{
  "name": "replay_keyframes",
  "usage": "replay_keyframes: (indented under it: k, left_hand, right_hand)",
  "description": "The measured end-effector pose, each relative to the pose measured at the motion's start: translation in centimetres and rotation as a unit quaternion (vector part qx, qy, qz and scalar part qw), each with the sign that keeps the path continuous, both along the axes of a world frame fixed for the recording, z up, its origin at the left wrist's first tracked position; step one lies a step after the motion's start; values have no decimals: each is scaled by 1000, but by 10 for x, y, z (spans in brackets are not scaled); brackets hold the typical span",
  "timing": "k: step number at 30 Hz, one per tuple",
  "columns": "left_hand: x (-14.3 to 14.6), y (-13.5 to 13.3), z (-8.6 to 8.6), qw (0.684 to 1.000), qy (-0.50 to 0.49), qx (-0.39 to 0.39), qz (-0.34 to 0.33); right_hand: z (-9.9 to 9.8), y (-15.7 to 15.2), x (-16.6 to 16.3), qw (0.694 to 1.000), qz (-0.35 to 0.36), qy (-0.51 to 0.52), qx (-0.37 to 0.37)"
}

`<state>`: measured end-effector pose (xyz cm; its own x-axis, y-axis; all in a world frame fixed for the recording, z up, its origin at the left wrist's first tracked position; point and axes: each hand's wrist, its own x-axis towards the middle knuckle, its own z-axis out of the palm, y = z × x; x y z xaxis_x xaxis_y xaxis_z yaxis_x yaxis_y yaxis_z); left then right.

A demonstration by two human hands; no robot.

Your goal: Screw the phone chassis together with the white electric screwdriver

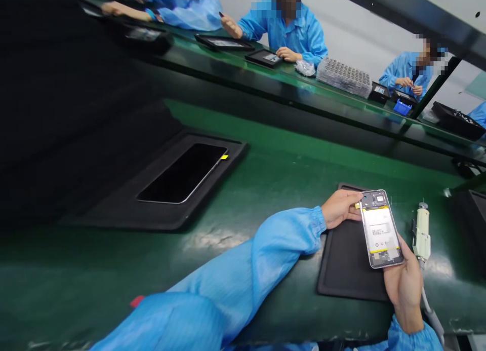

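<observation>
Both my hands hold an opened smartphone (pixel 379 229), its back off so the white battery and dark inner parts show. My left hand (pixel 339 208) pinches the upper left edge, beside a small yellow tab. Around the lower right corner, my right hand (pixel 406 280) is closed, palm under the phone. Beneath the phone lies a black padded tray (pixel 349 270). A corded electric screwdriver (pixel 421 232) in pale cream stands to the right of my right hand.
Farther left, a second phone (pixel 186 173) lies screen up on another black tray (pixel 152 217), a yellow tab at its edge. A raised green shelf (pixel 266 82) crosses behind, holding a stack of clear plastic trays (pixel 343 77). Several co-workers in blue sit beyond. A dark box (pixel 474 224) stands far right.
</observation>
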<state>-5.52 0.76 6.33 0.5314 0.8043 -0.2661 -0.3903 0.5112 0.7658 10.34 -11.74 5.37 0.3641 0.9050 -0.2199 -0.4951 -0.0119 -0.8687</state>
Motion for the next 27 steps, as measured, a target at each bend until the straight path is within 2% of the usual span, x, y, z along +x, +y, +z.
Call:
replay_keyframes:
  k: [23, 27]
  left_hand:
    - [-2, 4, -5, 1000, -20, -15, -11]
    - [-2, 3, -7, 1000, -17, -3, -15]
  right_hand:
    - [-9, -5, 7, 997, 82, 11, 9]
    - [-18, -2, 11, 997, 73, -11, -2]
